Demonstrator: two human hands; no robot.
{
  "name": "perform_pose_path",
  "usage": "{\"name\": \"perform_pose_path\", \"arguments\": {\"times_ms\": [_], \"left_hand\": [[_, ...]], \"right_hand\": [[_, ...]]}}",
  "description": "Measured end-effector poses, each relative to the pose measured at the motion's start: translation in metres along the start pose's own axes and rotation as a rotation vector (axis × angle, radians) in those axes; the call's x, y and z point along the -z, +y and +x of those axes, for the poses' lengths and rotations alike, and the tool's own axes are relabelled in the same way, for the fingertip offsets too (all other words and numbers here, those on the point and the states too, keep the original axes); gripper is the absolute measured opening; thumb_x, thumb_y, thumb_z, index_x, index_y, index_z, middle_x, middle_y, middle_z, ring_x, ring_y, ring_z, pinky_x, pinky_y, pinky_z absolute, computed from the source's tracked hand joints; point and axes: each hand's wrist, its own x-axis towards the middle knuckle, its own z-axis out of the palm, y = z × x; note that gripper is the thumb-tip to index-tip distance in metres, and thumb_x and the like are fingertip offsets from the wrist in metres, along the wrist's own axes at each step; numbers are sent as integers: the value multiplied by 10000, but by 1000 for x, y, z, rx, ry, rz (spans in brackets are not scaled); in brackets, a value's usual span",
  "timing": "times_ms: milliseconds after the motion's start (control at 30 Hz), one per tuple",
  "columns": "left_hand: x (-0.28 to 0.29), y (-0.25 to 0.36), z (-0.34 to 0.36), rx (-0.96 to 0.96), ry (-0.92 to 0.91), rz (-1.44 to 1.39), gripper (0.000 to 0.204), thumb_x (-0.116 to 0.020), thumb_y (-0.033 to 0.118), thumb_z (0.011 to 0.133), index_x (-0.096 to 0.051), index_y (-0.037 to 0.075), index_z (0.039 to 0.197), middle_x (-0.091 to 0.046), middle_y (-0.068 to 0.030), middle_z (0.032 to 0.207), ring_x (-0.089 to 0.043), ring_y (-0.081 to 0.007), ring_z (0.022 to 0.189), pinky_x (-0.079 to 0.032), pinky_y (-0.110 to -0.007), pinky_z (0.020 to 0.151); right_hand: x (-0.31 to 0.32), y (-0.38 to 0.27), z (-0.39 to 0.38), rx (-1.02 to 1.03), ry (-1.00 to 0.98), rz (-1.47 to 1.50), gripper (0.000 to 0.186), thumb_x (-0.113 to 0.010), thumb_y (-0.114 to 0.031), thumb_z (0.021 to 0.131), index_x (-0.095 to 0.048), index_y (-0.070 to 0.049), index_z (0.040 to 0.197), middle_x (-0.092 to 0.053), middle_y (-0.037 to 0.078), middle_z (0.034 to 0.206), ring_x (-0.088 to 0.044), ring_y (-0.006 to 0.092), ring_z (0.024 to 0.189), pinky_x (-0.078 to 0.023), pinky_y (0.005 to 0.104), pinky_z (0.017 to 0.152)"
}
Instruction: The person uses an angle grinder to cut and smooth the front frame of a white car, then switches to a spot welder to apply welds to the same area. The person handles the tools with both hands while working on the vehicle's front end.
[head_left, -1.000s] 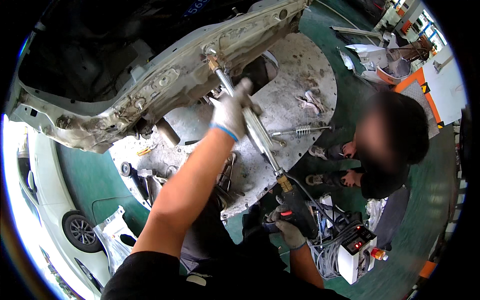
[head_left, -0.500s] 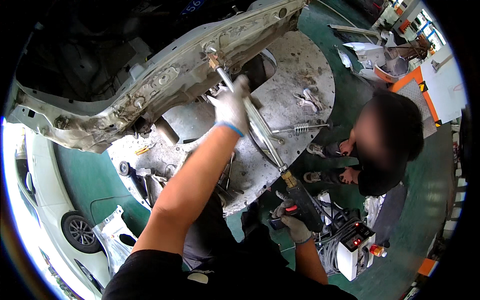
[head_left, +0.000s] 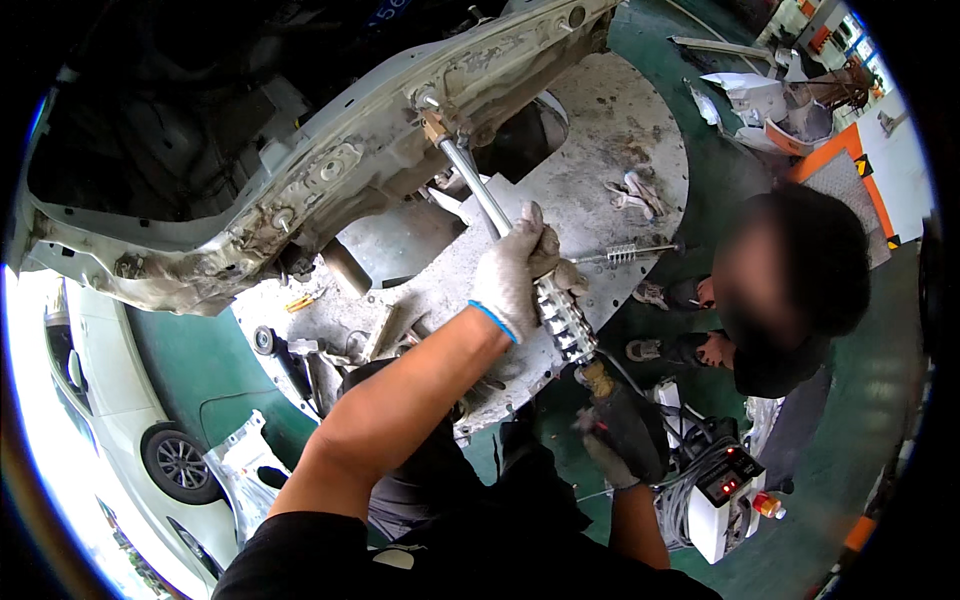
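A long dent puller runs from a brass tip [head_left: 436, 128] at the panel edge [head_left: 345, 155] of a stripped car body down to a black gun body [head_left: 633, 430]. Wrapped round the middle of its steel rod [head_left: 477, 188], just above a ridged metal section [head_left: 566, 325], is my gloved left hand [head_left: 512, 275]. At the lower end, my gloved right hand [head_left: 608, 458], partly blurred, is closed about the gun's grip beside a red button. The brass tip meets a small stud area on the panel; the exact contact is too small to tell.
Under the car body lies a round metal platform [head_left: 625, 115] with loose gloves [head_left: 637, 193], a spring rod [head_left: 628, 252] and several hand tools. A person [head_left: 790, 290] crouches at right near a white power unit [head_left: 715, 505] with coiled cables. A white car [head_left: 110, 370] stands left.
My left hand has slid down the rod toward the gun end and now grips above the ridged section, which has swung in line with the rod. The view has shifted slightly.
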Motion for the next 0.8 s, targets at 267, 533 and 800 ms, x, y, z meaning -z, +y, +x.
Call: {"name": "perform_pose_path", "arguments": {"times_ms": [267,533,800], "left_hand": [[27,-3,5,-13,-190,56,436,-563,469,1093,-568,117,835,-466,-34,640,-558,-257,582,-493,-440,588],[21,9,5,3,-197,66,456,-515,466,1111,-589,114,831,-466,-35,614,-599,-280,610,-566,-497,705],[16,14,2,2,-180,72,449,-524,465,1108,-588,112,839,-499,-52,632,-605,-271,625,-569,-477,686]], "right_hand": [[-35,21,2,-138,-33,514,215,-730,-144,950,-649,-28,1112,-648,73,932,-649,258,944,-537,444,932],[-27,7,11,-131,-48,760,127,-712,-110,959,-675,-30,1051,-681,93,992,-662,239,1008,-533,419,985],[-23,2,10,-114,-136,685,400,-747,23,829,-630,-116,1185,-634,40,997,-641,254,974,-522,482,1000]]}}
